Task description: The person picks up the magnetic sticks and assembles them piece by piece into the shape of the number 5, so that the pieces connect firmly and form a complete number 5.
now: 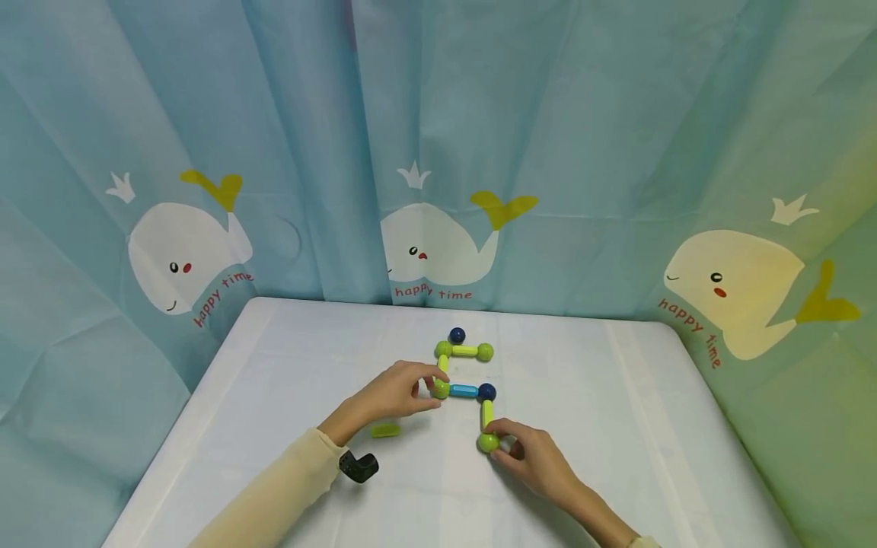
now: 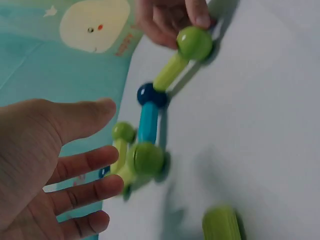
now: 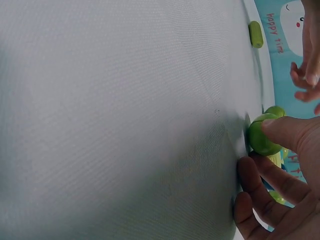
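On the white table lies a zigzag of toy balls and rods. My right hand [image 1: 537, 460] pinches the green ball [image 1: 489, 443] at its near end, thumb on the ball in the right wrist view. From there a yellow-green rod [image 1: 487, 415] runs to a dark blue ball [image 1: 487, 392], then a light blue rod [image 1: 464, 391] to another green ball [image 2: 146, 160]. Beside that ball is my left hand [image 1: 400, 388], its fingers spread and holding nothing in the left wrist view. Farther back, yellow-green rods [image 1: 464, 351] link two more green balls [image 1: 485, 352].
A second dark blue ball [image 1: 457, 335] touches or nearly touches the far corner. One loose green rod [image 1: 385, 431] lies below the left hand. A black device [image 1: 359, 466] sits at the left wrist. Behind the table hangs a whale-print curtain [image 1: 548, 152].
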A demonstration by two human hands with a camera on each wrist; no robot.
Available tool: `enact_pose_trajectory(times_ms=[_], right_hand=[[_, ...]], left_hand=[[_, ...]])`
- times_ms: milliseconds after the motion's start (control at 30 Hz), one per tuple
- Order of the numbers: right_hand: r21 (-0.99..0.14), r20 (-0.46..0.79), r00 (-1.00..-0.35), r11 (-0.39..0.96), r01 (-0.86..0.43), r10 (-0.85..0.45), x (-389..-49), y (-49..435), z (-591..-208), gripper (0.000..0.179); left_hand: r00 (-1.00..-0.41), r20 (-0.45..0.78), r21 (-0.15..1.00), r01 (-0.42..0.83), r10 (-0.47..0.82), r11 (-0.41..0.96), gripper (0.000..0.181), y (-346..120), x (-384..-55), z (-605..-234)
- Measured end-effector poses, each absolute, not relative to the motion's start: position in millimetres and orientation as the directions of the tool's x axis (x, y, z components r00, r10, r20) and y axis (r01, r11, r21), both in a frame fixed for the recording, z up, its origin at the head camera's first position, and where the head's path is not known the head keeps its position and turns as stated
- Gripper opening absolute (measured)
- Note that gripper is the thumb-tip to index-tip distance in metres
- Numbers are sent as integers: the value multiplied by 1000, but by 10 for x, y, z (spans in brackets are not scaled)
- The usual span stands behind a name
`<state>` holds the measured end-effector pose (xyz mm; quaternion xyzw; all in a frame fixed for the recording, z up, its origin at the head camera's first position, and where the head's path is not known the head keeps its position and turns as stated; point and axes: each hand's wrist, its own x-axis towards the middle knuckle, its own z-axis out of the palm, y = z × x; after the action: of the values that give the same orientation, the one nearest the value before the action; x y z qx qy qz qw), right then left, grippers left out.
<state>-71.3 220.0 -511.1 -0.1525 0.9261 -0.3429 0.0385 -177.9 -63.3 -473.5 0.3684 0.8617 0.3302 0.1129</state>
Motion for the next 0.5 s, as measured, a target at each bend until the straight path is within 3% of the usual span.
enact_pose_trajectory(times_ms=[233, 500], right_hand=[[-643, 42, -948, 718, -266, -314, -719, 2204, -5122, 31], [-641, 67, -944, 712, -288, -322, -726, 2202, -5139, 31]], left_hand=[[-735, 6, 624, 532, 678, 572, 39, -981, -1743, -4783], [-727, -76, 605, 510, 682, 611, 38, -1207, -1626, -4903]])
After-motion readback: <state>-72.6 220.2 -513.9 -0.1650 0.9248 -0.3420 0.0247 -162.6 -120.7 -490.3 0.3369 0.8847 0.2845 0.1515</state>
